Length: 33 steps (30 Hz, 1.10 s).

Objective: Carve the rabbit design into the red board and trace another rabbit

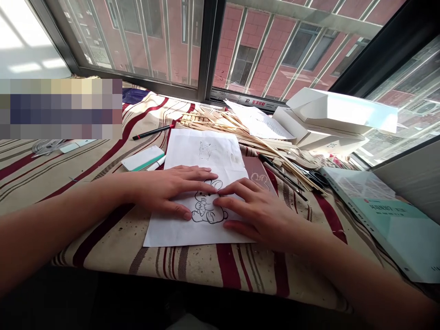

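Note:
A white sheet of paper (172,224) lies on the striped cloth in front of me. On its lower part is a black line drawing of a rabbit (209,213) holding a carrot, and higher up a smaller, fainter drawing of a pointy-eared figure (205,150). My left hand (172,188) rests on the paper from the left, fingers stretched toward the rabbit's head. From the right, my right hand (252,206) lies with spread fingers over the rabbit's right side, covering part of it. Neither hand holds anything. Under the sheet's right edge a brown notebook (259,174) shows.
A black-and-red pen (153,132) and a white-and-green box (143,158) lie left of the paper. Thin wooden sticks (223,121) pile up behind it. To the right are dark pens (282,176), scissors (318,178), a thick book (388,220) and an open white box (330,119) by the window.

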Tool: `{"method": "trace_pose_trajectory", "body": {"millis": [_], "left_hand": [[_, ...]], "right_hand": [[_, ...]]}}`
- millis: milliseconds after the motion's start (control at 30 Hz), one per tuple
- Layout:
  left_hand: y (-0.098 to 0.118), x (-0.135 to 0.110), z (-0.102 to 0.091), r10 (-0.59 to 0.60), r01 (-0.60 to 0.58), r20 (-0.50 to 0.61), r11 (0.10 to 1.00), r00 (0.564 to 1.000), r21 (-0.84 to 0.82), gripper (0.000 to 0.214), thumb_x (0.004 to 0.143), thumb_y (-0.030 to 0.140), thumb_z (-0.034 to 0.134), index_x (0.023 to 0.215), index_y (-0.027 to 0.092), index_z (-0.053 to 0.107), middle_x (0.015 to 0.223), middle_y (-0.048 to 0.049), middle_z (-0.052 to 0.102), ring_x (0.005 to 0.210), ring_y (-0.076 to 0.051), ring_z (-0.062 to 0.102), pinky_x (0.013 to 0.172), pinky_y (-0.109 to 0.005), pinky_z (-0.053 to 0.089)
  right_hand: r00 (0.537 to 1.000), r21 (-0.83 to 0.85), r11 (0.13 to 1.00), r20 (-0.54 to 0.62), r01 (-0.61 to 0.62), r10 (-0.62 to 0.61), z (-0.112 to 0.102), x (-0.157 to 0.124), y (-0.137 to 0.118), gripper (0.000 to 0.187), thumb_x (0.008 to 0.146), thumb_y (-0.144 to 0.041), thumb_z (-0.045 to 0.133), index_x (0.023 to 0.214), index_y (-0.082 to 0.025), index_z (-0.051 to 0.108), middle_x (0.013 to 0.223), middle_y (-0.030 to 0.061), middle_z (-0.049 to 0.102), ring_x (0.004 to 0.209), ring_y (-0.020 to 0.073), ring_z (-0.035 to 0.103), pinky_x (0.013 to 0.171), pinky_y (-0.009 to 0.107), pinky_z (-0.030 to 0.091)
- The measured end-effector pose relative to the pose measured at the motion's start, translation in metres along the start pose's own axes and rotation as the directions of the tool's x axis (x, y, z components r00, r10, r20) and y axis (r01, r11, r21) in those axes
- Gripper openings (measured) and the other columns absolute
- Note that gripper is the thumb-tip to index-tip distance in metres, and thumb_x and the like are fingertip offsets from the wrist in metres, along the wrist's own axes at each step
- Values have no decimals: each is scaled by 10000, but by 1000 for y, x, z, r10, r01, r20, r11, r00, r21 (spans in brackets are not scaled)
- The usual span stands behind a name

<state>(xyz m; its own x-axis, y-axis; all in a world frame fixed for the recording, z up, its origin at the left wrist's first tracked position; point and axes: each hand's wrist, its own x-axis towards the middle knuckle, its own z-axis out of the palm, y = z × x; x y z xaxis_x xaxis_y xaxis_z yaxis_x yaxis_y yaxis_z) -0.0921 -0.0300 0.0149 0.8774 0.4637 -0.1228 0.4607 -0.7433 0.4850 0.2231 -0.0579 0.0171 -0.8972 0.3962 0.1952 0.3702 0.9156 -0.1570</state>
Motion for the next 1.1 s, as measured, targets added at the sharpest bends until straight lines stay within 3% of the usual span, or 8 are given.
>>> {"method": "trace_pose_trajectory", "body": {"millis": [200, 400, 667, 833, 900, 967, 1033, 1100], "left_hand": [[3, 1, -3, -13, 12, 11, 1000, 1000, 13, 758, 1082, 627, 642, 1729, 268, 475, 1902, -118, 243, 1761, -407, 185, 1425, -591, 158], [4, 3, -7, -8, 8, 21, 1000, 1000, 27, 770, 1071, 628, 647, 1678, 178, 499, 1864, -188, 322, 1753, -389, 220, 1422, -537, 185], [30, 25, -32, -179, 151, 147, 971, 973, 185, 985, 926, 608, 796, 1761, 247, 420, 1888, -156, 274, 1724, -410, 301, 1397, -538, 272], [33, 31, -32, -214, 188, 170, 970, 962, 154, 1005, 910, 593, 812, 1762, 229, 423, 1903, -157, 215, 1761, -407, 197, 1414, -586, 215], [30, 29, -30, -195, 179, 156, 977, 968, 113, 991, 930, 581, 793, 1768, 217, 410, 1901, -169, 212, 1762, -404, 195, 1414, -607, 206], [28, 26, -28, -188, 177, 143, 980, 972, 86, 1000, 927, 586, 795, 1774, 233, 400, 1904, -150, 213, 1762, -411, 191, 1418, -614, 192], [27, 25, -28, -196, 186, 136, 979, 971, 83, 1013, 915, 599, 804, 1779, 262, 396, 1912, -108, 197, 1763, -422, 178, 1427, -605, 160], [26, 24, -27, -200, 189, 135, 978, 970, 92, 1007, 922, 614, 789, 1783, 280, 389, 1919, -79, 171, 1766, -424, 157, 1434, -589, 132]], "right_hand": [[997, -59, 995, -12, -82, 81, 3, 9, -14, 354, 1106, -468, 642, 1249, -159, 740, 1238, 177, 736, 1082, 348, 638, 898, 535, 584], [996, -143, 985, -13, -95, 94, 4, 16, -24, 293, 1101, -451, 639, 1139, -175, 729, 1180, 155, 734, 1002, 316, 616, 820, 469, 555], [998, -238, 970, -36, -59, 52, 8, 15, -27, 186, 1068, -376, 668, 1066, -199, 722, 1132, 161, 753, 949, 305, 644, 743, 421, 549], [998, -182, 983, 65, 35, -23, -19, 16, -16, 233, 1047, -413, 724, 1151, -208, 766, 1222, 142, 803, 1010, 329, 748, 767, 437, 583], [993, -64, 996, 107, 59, -52, -38, 36, -5, 235, 1108, -413, 639, 1157, -234, 783, 1099, 84, 834, 994, 291, 767, 805, 413, 572], [994, -20, 1000, 108, -3, 5, -51, 73, 9, 241, 1124, -359, 597, 1161, -229, 797, 1068, 68, 841, 935, 250, 764, 793, 380, 542], [986, -42, 992, 113, -115, 119, -51, 126, 23, 214, 1088, -264, 617, 1176, -220, 807, 1026, 54, 841, 877, 220, 751, 771, 351, 514], [975, -144, 979, 149, -146, 167, -36, 184, 36, 264, 1090, -243, 618, 1288, -210, 789, 1103, 78, 844, 920, 228, 755, 777, 343, 527]]}}
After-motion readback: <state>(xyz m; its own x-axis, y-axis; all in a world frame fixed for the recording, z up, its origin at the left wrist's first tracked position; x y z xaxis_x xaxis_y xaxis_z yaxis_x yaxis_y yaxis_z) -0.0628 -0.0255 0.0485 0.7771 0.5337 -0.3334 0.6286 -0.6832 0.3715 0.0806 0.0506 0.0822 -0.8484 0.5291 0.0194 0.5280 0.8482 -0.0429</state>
